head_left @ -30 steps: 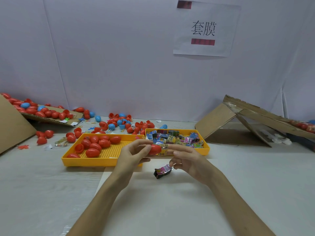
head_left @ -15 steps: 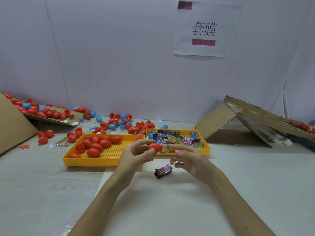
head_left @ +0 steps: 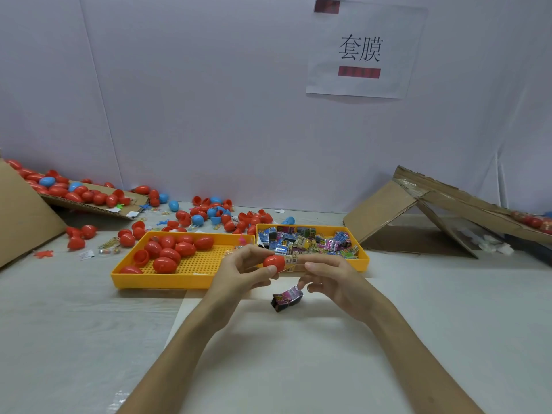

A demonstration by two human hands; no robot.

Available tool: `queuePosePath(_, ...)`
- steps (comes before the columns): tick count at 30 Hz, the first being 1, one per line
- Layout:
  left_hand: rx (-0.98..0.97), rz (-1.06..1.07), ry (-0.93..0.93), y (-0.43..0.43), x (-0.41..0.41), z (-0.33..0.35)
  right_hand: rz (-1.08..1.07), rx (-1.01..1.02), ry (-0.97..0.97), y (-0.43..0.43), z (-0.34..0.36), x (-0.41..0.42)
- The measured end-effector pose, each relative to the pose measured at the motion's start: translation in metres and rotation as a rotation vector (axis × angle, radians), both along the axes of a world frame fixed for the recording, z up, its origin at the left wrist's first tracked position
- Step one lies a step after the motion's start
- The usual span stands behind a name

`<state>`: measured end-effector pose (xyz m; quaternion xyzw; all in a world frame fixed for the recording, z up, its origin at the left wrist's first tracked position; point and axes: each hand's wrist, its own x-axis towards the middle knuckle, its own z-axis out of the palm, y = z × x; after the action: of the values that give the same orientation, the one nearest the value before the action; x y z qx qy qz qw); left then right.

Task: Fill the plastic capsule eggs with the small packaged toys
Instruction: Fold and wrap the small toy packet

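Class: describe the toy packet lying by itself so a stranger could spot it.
Find the yellow tray heaped with packets. In front of it, on the white sheet near the right hand, lies a dark packet with a pink label. It is the only packet on that sheet.

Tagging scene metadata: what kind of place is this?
Probably a manual packing workstation: yellow trays of red capsule eggs and packaged toys, loose eggs on flattened cardboard, a printed sign on the partition.

A white paper sign [head_left: 361,49] with two black characters hangs on the pale wall [head_left: 194,100]. On the grey table [head_left: 59,339], folded cardboard [head_left: 385,210] leans at right; another cardboard sheet [head_left: 21,216] stands left.
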<state>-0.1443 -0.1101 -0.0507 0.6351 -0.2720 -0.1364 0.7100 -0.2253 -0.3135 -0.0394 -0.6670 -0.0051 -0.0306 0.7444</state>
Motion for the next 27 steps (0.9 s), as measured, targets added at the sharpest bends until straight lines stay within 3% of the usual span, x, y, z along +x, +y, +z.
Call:
queuePosePath(18, -0.022, -0.006, 0.008, -0.0030, -0.0014, -0.0028, -0.227, -0.099, -0.143, -0.0008, -0.0045, 0.0048)
queuePosePath(27, 0.030, -0.024, -0.003, -0.0076, -0.0041, -0.0036, -0.250, -0.284, -0.204, 0.0041, -0.0075, 0.0064)
